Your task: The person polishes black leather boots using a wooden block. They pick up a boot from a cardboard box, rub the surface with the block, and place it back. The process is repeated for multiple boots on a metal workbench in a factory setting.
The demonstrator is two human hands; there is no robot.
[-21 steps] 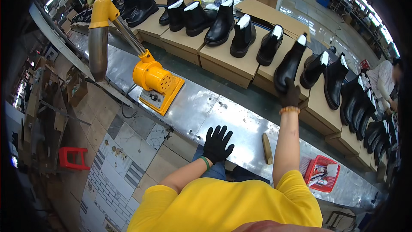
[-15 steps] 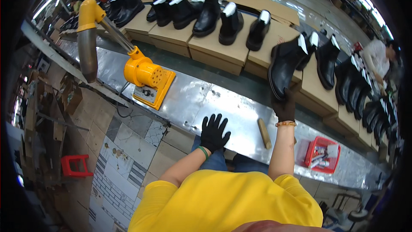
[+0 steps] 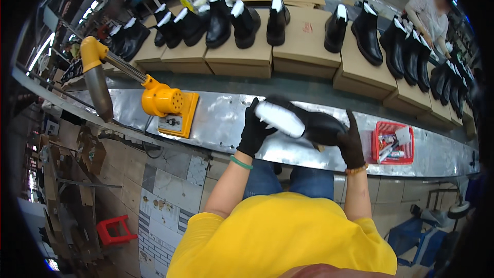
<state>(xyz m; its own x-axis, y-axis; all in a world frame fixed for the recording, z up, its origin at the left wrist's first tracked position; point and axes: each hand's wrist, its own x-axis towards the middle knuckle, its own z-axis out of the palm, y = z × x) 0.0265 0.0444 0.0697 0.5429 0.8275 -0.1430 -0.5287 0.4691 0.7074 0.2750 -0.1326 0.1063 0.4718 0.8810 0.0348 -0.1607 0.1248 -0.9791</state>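
Note:
A black ankle boot [image 3: 323,126] with white stuffing [image 3: 282,118] in its top hangs tilted over the metal bench, slightly blurred. Black gloves cover both my hands. At the shaft end, my left hand [image 3: 253,133] grips the boot beside the white stuffing. My right hand [image 3: 352,145] holds the toe end, one finger sticking up past it. Below the boot a bit of the wooden stick [image 3: 320,148] shows; the boot hides most of it.
Several black boots, one such boot [image 3: 366,36] among them, stand on cardboard boxes [image 3: 303,54] beyond the metal bench [image 3: 221,118]. A yellow machine [image 3: 170,104] is at left, a red basket [image 3: 393,160] of tubes at right. A red stool [image 3: 116,230] stands on the floor; another person [image 3: 429,15] works far right.
My right hand has brought the boot from the boxes down over the bench, and it now lies sideways. My left hand has risen from the bench edge and taken hold of its shaft.

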